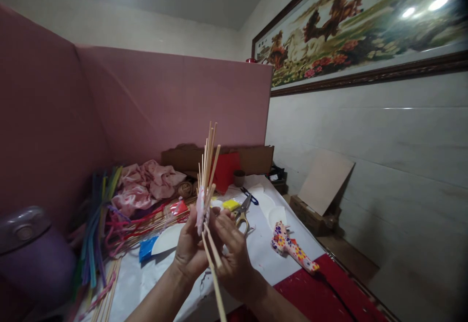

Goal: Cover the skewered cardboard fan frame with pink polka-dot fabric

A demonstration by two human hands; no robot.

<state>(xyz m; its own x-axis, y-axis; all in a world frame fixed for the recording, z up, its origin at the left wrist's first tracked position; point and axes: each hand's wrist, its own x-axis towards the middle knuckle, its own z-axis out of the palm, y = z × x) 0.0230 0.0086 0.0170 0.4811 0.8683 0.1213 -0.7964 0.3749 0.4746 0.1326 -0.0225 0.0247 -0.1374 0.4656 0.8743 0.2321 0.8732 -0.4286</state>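
Both my hands are raised in front of me, close together. My left hand (190, 249) is closed around a pale pink flat piece (200, 210) and a bundle of thin wooden sticks (208, 163) that fan upward. My right hand (234, 249) grips the same bundle lower down, with stick ends (215, 283) poking out below the fingers.
A white-covered table (263, 244) holds gold scissors (242, 215), a patterned glue gun (290, 248), white paper plates (276, 215), a yellow block (230, 205), pink cloth (146, 185), coloured pipe cleaners (98, 224) and loose sticks (109, 288). Pink boards (146, 103) stand behind. A purple container (32, 254) stands at the left.
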